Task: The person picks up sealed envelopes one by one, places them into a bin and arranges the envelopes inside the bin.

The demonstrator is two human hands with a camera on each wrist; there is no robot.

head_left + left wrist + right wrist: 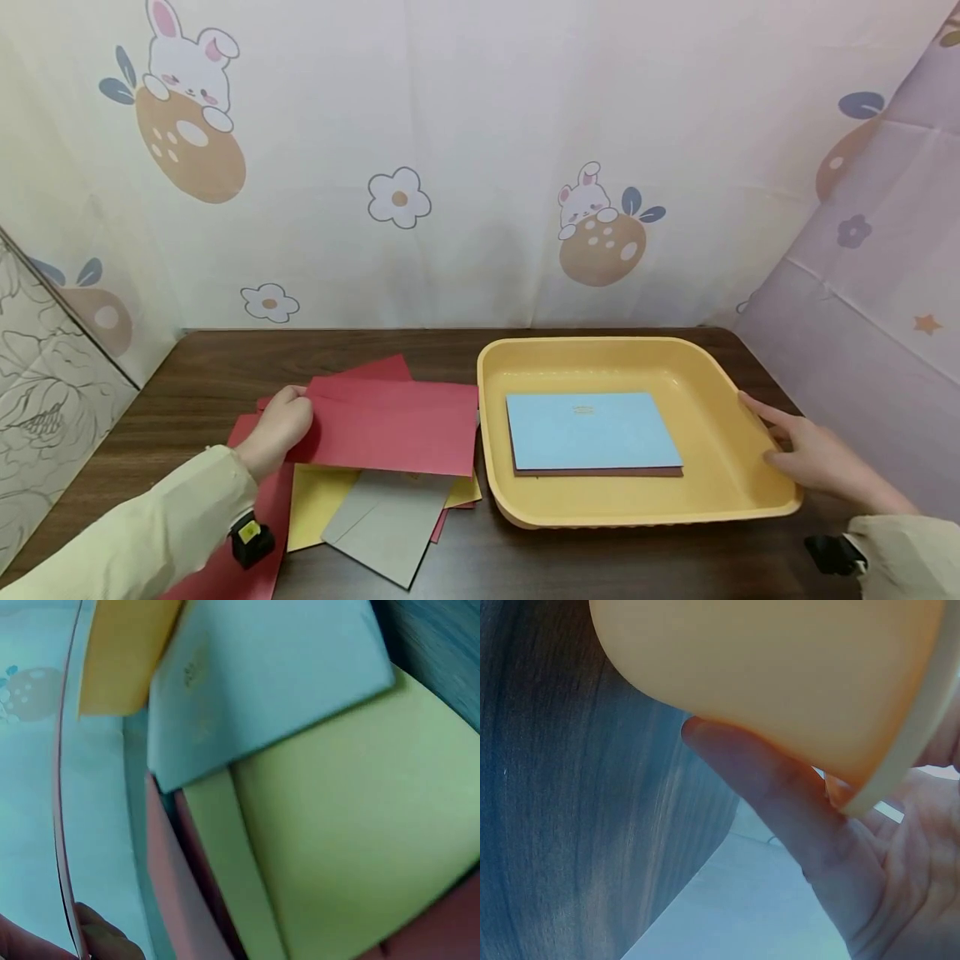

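Observation:
In the head view my left hand (281,425) pinches the left end of a red envelope (397,425), raised over a loose pile. The left wrist view shows this envelope (60,795) edge-on between thumb and fingers. Beneath it lie a grey envelope (393,521), yellow paper pieces (318,504) and more red ones (258,517), partly covered. My right hand (802,450) grips the right rim of a yellow tray (720,475); in the right wrist view one digit presses the tray's outer wall (780,667). Inside the tray a light blue card (592,433) rests on a dark reddish one (600,472).
The dark wooden table (600,562) carries both pile and tray, which stand close together. A patterned curtain (480,275) rises behind the back edge, and fabric also hangs along the right side. A flower-patterned panel (45,417) stands at the left.

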